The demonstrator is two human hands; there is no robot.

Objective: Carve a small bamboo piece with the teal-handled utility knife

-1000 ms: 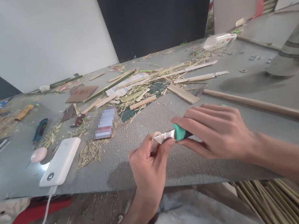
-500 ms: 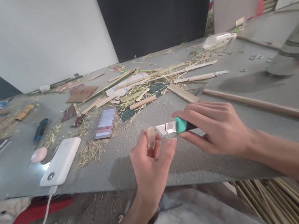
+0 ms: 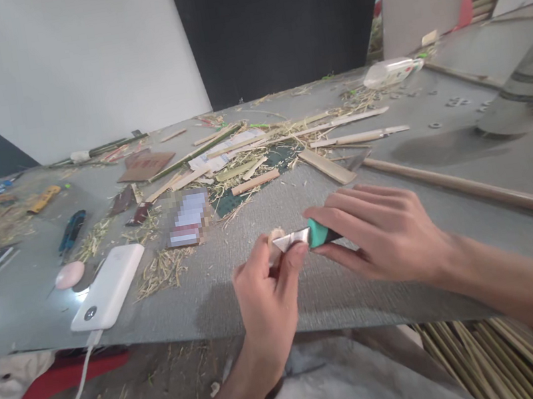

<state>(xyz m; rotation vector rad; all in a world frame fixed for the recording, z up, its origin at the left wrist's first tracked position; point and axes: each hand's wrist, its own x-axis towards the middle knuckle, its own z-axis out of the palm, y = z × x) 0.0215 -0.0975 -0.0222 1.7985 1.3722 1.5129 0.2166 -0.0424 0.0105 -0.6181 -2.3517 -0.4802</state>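
My right hand (image 3: pixel 376 226) is closed around a utility knife (image 3: pixel 319 231) with a turquoise collar and a dark handle. Its blade points left and lies against a small pale piece of bamboo (image 3: pixel 273 244). That piece is pinched in my left hand (image 3: pixel 265 287), mostly hidden by the fingers. My left thumb presses near the base of the blade. Both hands are above the grey table (image 3: pixel 342 295), close to its front edge.
Bamboo strips (image 3: pixel 326 164) and shavings litter the table beyond my hands. A phone (image 3: pixel 187 217) and a white power bank (image 3: pixel 108 288) with a cable lie left. A long wooden rod (image 3: pixel 467 186) and a person's sleeve (image 3: pixel 530 77) are at right. A plastic bottle (image 3: pixel 391 72) lies behind.
The knife has moved slightly left and down, so its blade now meets the bamboo piece. My left thumb has closed in from standing apart to the blade.
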